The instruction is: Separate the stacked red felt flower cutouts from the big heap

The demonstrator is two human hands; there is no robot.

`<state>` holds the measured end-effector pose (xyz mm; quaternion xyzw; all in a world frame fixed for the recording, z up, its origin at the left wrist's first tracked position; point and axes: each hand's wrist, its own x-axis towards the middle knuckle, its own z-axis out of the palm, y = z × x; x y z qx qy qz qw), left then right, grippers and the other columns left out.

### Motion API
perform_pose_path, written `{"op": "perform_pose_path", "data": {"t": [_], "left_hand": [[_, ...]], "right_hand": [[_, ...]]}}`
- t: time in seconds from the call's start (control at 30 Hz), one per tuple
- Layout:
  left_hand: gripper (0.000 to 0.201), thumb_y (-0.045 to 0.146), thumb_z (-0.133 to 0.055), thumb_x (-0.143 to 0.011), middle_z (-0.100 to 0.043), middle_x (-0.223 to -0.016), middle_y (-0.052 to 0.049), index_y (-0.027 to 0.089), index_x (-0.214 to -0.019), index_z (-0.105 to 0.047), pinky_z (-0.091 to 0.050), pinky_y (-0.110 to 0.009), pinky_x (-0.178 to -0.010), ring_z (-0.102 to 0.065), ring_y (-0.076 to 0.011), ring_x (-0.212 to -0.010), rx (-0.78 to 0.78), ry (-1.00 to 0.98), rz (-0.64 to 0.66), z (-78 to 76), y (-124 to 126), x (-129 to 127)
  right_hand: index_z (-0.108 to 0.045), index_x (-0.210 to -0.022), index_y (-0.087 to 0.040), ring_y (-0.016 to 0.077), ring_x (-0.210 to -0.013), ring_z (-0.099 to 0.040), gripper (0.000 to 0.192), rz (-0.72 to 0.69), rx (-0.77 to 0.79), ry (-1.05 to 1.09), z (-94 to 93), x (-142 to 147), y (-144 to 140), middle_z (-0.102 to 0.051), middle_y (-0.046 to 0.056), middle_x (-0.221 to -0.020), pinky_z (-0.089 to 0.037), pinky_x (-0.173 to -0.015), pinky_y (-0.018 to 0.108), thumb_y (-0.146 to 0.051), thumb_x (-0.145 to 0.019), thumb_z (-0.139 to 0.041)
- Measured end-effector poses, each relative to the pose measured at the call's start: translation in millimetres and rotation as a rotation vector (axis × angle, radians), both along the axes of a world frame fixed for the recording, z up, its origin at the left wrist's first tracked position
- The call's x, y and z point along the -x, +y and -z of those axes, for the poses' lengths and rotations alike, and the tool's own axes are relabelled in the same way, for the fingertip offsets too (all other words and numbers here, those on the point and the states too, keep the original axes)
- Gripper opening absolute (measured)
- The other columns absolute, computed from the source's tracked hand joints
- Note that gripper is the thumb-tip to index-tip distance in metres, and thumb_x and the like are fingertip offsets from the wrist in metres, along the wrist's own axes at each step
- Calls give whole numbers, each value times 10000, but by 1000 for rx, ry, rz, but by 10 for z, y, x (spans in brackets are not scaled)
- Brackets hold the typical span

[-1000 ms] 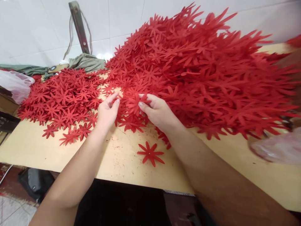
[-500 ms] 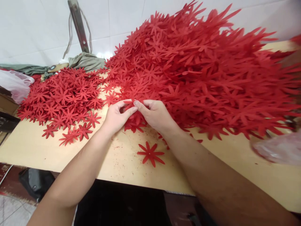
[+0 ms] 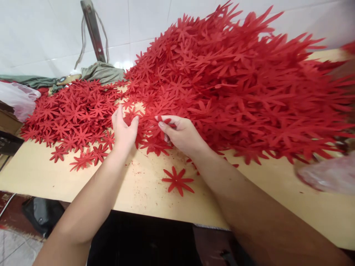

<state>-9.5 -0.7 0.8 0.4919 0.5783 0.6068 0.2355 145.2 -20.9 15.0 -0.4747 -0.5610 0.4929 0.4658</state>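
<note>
Thumb and fingers of my right hand [image 3: 180,132] pinch a small red flower piece [image 3: 168,121] in front of the large pile. Only part of that piece shows between the fingertips. My left hand [image 3: 124,129] is open, with its thumb and fingers apart, in the gap between two piles. Red petals show behind its spread fingers. Right of it rises a big heap of red star-shaped flower pieces [image 3: 222,81] with long narrow petals. To its left lies a lower heap of similar flower pieces [image 3: 74,111]. One single red flower [image 3: 178,181] lies flat near my right forearm.
The pale wooden table [image 3: 138,195] carries red crumbs near its front edge. A clear plastic bag [image 3: 330,173] sits at the right, and a whitish bag [image 3: 19,98] at the left. Grey-green cloth [image 3: 101,72] and a metal bracket [image 3: 93,31] are by the tiled wall.
My hands were together at the fingertips with a red piece between them. My left hand has moved away leftward and opened, while my right hand stays almost in place.
</note>
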Motion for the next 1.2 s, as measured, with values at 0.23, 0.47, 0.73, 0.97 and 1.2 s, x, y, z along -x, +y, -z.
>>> {"op": "perform_pose_path", "data": {"t": [0.23,0.47,0.73,0.97,1.2], "left_hand": [[230,257,-608,-755,-629,-1019,-64,180,-968,-647,-422,-352,-965,-576,-176,-994,-75,254,343,-77,-151,-115],[69,195,-648,-707,-607,-672,23,155,-743,-606,-445,-200,-654,-538,-72,-628,105,-167,431,-49,-139,-208],[207,250,-646,-742,-677,-845,-15,182,-928,-587,-499,-244,-775,-637,-106,-790,112,-395,245,-80,-61,-69],[408,214,-702,-690,-558,-1305,-57,221,-1087,-609,-347,-330,-1077,-440,-189,-1290,3,-178,248,-25,1,-31],[282,359,-687,-701,-708,-946,-40,182,-919,-684,-482,-299,-878,-645,-140,-877,95,-262,552,-173,-256,-231]], "right_hand": [[-652,-1052,-131,57,-449,-369,308,-53,-97,-89,0,-22,2,-463,-44,-541,-368,-462,203,-245,-805,-507],[-669,-1066,-169,96,-616,-509,334,20,-202,-182,114,-39,46,-604,58,-928,-470,-579,258,-302,-791,-535],[-668,-850,-171,155,-744,-577,152,138,-318,-160,41,-73,37,-636,49,-805,-473,-703,301,-234,-760,-564],[-509,-636,-184,63,-447,-355,139,134,-134,-48,-14,-95,59,-461,-44,-520,-338,-491,240,-224,-730,-603],[-326,-471,-197,63,-462,-280,501,131,-189,-201,-50,-85,13,-310,-39,-456,-246,-451,248,-532,-777,-537]]}}
